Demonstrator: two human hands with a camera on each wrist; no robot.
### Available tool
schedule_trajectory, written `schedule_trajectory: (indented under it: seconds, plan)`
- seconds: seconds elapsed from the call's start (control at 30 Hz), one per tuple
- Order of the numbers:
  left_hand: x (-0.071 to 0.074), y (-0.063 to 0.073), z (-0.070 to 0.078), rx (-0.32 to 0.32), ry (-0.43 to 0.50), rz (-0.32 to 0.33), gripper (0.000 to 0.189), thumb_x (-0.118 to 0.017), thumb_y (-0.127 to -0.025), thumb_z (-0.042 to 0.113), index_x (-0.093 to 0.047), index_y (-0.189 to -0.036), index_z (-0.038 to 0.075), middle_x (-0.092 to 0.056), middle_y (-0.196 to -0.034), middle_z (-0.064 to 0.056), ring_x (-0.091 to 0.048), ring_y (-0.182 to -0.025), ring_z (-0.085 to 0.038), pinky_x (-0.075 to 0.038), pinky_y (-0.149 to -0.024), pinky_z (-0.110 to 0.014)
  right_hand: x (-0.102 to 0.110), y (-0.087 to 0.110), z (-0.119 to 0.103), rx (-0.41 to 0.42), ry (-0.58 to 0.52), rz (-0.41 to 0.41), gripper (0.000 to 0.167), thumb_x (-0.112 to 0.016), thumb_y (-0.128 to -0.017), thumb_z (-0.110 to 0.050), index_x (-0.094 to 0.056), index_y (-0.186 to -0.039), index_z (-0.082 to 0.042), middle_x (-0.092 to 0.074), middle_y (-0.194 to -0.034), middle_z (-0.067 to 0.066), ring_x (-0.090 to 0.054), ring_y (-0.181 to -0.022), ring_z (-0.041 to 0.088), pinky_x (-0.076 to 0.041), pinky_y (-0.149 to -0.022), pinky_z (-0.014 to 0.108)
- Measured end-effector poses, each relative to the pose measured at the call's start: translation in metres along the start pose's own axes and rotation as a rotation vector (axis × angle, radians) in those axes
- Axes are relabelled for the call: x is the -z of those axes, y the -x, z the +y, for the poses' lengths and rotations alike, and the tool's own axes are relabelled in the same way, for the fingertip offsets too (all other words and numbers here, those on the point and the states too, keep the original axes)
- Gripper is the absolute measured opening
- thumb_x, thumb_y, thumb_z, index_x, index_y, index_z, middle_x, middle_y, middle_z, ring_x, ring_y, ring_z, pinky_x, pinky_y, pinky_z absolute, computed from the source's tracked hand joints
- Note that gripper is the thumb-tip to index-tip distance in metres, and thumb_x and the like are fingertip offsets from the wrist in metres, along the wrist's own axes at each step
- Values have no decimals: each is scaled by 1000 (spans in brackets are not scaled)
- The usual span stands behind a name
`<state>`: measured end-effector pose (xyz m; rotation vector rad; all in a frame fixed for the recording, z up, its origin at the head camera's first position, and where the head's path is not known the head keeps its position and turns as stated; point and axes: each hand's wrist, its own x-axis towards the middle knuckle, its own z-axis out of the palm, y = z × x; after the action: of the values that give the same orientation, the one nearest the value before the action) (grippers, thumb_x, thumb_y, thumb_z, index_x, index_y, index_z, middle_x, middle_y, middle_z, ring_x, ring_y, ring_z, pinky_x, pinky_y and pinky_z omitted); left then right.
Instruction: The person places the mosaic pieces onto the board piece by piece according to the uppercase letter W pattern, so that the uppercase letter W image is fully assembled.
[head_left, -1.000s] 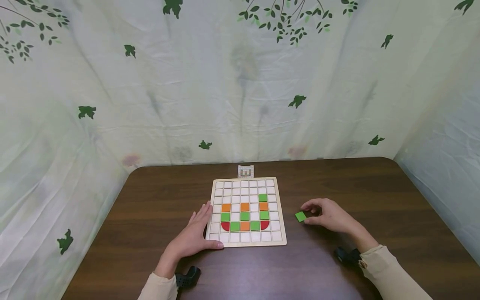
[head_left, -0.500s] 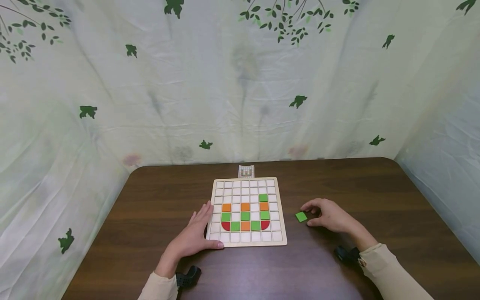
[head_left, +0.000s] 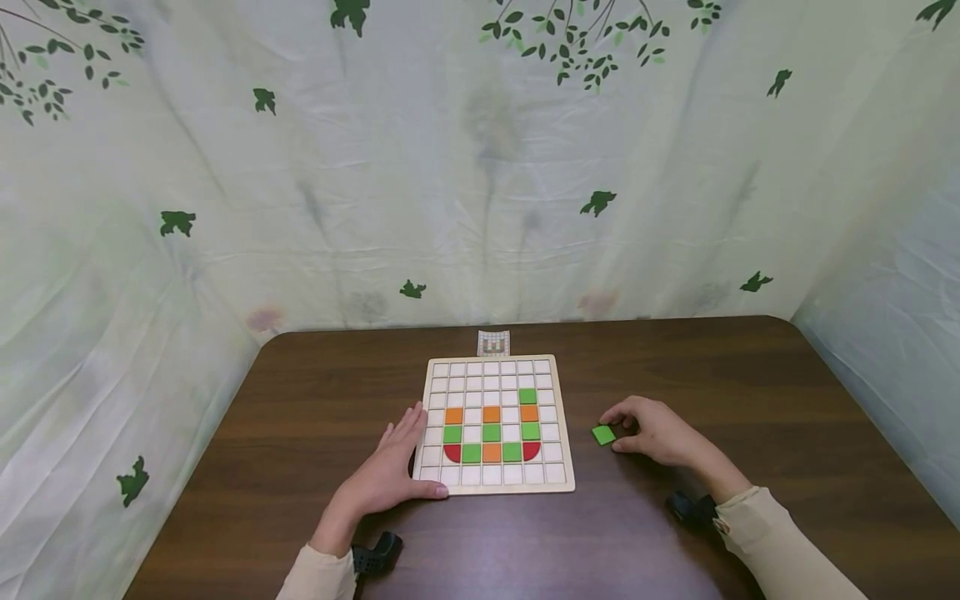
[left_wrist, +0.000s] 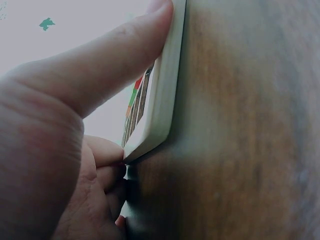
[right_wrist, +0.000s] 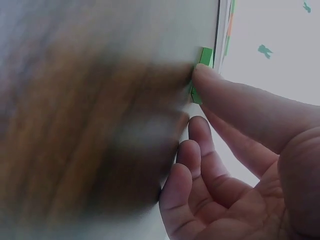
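Note:
A square board [head_left: 562, 477] with a light wooden rim and a white grid lies on the table; green, orange and red tiles fill some of its cells. My left hand [head_left: 390, 475] rests at the board's near left corner, fingers straight along the left side, thumb on the near rim. Right of the board, my right hand [head_left: 660, 431] holds a loose green square tile [head_left: 603, 435] between thumb and index finger, low over the tabletop. In the right wrist view the thumb covers the middle of this tile [right_wrist: 206, 55], while the other fingers curl beneath.
A small card [head_left: 493, 342] printed with a grid pattern lies just beyond the board's far edge. The dark wooden table [head_left: 337, 375] reaches back to a pale curtain [head_left: 480, 208] with leaf prints. Each wrist wears a black device [head_left: 378, 553].
The right thumb has drawn back slightly from the green tile's near corner, and the tile has turned a little. The left hand and the board keep their place.

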<state>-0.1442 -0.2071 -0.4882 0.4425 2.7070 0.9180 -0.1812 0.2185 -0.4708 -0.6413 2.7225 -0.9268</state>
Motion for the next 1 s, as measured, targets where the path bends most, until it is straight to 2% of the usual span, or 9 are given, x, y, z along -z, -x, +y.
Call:
schedule_trajectory:
  seconds: [0.47,1.0]
  plan:
    - [-1,0,-1,-4,-1,4,125,-86,-73,54,-13,-159,-2,-4,-168,-14,-2,-154,-32,-4,-122,-56,-1,-2,-3,-62,33,-26,22,-78,-87,-8,-72,-108,-9,-65,-100,-2,-59,-88,15,-53,-77,37]
    - [0,1,0,-1,5,4,125,-86,-73,53,-14,-159,-3,-5,-168,-14,-3,-154,-33,-4,-122,-56,-1,-4,-8,-18,36,47,22,-77,-89,-8,-72,-111,-9,-67,-102,-1,-61,-91,16,-53,-80,39]
